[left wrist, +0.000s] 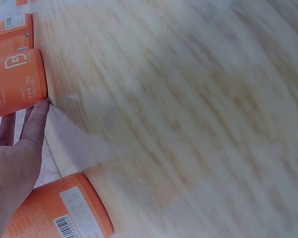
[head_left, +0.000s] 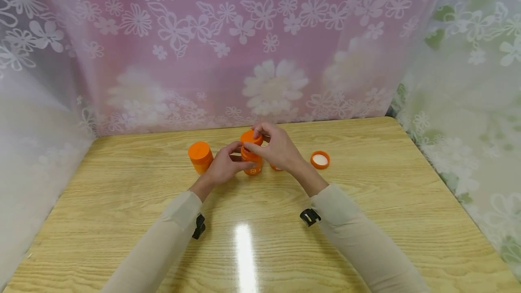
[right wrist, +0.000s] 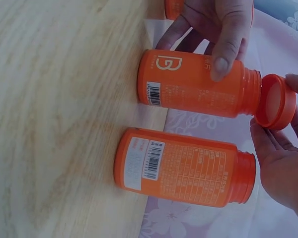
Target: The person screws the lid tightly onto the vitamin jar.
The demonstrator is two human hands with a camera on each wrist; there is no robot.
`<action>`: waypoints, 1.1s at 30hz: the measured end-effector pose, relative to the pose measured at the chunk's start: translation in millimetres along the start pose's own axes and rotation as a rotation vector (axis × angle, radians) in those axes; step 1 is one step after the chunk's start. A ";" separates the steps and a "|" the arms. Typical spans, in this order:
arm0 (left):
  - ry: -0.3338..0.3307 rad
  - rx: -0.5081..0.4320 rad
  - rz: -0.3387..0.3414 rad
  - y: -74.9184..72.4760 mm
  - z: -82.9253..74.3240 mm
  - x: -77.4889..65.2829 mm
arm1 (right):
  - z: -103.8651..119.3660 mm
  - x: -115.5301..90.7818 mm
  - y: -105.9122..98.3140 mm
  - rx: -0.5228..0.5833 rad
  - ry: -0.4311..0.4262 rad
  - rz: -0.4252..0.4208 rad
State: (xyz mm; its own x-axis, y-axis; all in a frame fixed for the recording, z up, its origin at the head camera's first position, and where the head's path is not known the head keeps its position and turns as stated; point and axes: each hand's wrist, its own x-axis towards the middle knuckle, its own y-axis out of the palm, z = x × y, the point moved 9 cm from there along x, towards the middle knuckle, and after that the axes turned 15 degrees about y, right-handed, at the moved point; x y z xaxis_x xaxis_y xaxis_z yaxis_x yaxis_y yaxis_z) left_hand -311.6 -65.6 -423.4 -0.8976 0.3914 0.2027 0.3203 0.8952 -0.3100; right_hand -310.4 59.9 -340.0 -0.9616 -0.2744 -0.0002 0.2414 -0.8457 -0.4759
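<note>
Orange plastic everywhere; which bottle matters?

"The middle screw-neck bottle (right wrist: 188, 94), upright on the wood-grain table (head_left: 277, 257). The left hand (head_left: 223, 166) grips its body, thumb across the front, fingers round the back."

"And the right hand (head_left: 281, 148)?"

"Its thumb and fingers pinch the screw cap (right wrist: 275, 101) by the rim, tilted at the bare neck, white liner showing. I can't tell whether cap and neck touch."

"How would you handle that?"

"With a firm, even left grip, so the bottle stands straight. I'd level the cap to the neck, since a slanted rim could catch on the threads."

"Anything in the way?"

"An uncapped bottle (right wrist: 184, 168) stands just beside, partly behind the right hand from above; a careless knuckle might tip it. A capped bottle (head_left: 200, 155) stands near the left wrist. One loose cap (head_left: 320, 159) lies liner-up farther right."
</note>
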 end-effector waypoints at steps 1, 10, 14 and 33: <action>0.002 0.002 0.000 -0.4 0.3 -0.5 | -0.1 -0.4 0.7 0.001 -0.007 -0.004; 0.017 -0.017 0.010 -0.3 -0.4 -1.3 | 2.4 -4.9 5.6 -0.044 -0.076 -0.038; 0.028 -0.037 0.010 0.0 -0.6 -1.4 | 3.4 -7.3 8.6 -0.065 -0.088 -0.052; 0.004 -0.043 0.027 -0.1 3.1 -1.3 | -8.0 -13.1 19.4 -0.080 -0.086 -0.142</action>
State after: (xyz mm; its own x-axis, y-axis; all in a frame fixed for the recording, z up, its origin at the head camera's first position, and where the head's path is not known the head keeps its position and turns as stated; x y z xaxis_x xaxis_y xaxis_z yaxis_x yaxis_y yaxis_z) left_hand -311.4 -66.9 -426.5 -0.8874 0.4164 0.1980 0.3573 0.8924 -0.2755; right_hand -294.1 50.7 -356.3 -0.9699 -0.1956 0.1452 0.0895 -0.8406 -0.5342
